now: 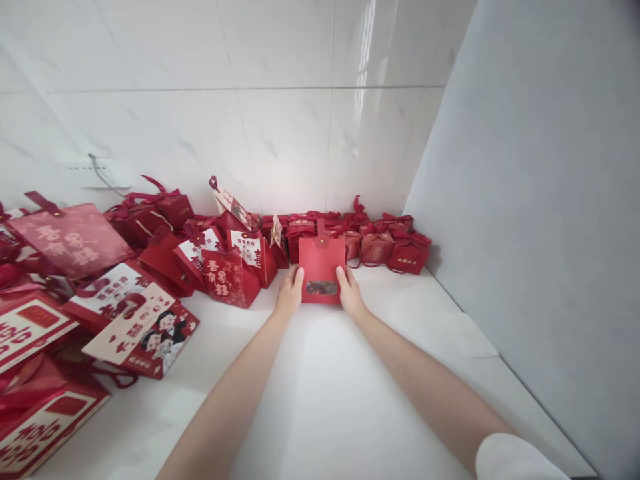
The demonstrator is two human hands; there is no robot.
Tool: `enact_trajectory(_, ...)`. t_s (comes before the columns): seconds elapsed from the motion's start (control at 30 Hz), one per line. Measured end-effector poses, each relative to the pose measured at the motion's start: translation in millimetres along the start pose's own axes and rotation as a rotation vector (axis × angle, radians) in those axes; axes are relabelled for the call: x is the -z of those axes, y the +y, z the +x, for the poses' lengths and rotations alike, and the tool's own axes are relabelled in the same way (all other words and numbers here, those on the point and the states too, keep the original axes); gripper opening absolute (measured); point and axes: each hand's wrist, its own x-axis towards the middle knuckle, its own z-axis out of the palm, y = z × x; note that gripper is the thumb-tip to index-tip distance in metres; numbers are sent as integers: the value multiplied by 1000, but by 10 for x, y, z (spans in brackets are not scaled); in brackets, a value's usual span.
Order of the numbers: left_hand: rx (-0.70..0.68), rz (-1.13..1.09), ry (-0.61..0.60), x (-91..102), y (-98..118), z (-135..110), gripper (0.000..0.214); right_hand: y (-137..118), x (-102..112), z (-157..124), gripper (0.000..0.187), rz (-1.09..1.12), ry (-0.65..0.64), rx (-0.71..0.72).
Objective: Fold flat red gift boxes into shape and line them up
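Observation:
A small red gift box (321,270) with a dark window in its front stands on the white table (320,373), far from me. My left hand (290,291) grips its left side and my right hand (349,292) grips its right side, fingers closed against the box. Both arms stretch out across the table. Right behind the box runs a row of similar red boxes with ribbon bows (380,241) along the wall.
A heap of red and white gift bags and boxes (130,313) with printed characters covers the left side. A tiled wall (280,120) closes the back and a grey panel (540,200) the right. A wall socket with a cable (95,167) is at left.

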Motion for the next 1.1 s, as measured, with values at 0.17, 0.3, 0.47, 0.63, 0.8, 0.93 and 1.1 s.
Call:
enact_trajectory(0.17, 25, -80, -42, -13, -52, 47, 53, 42, -7, 56, 54, 54, -20, 0)
enact_trajectory(0.3, 56, -94, -41, -17, -87, 74, 53, 41, -12, 63, 53, 92, -42, 14)
enact_trajectory(0.47, 72, -114, -62, -6, -88, 73, 53, 54, -7, 62, 54, 107, -35, 6)
enact_trajectory(0.63, 94, -140, -63, -3, -79, 75, 53, 53, 2, 55, 53, 103, -30, -3)
enact_trajectory(0.8, 81, -149, -66, -12, -90, 88, 53, 38, 13, 48, 52, 98, -34, 0)
enact_trajectory(0.93, 85, -123, -62, -16, -96, 87, 53, 27, 36, 30, 53, 86, -47, -3)
enact_trajectory(1.1, 89, -112, -80, -7, -92, 79, 54, 24, 59, 11, 55, 82, -65, -8)
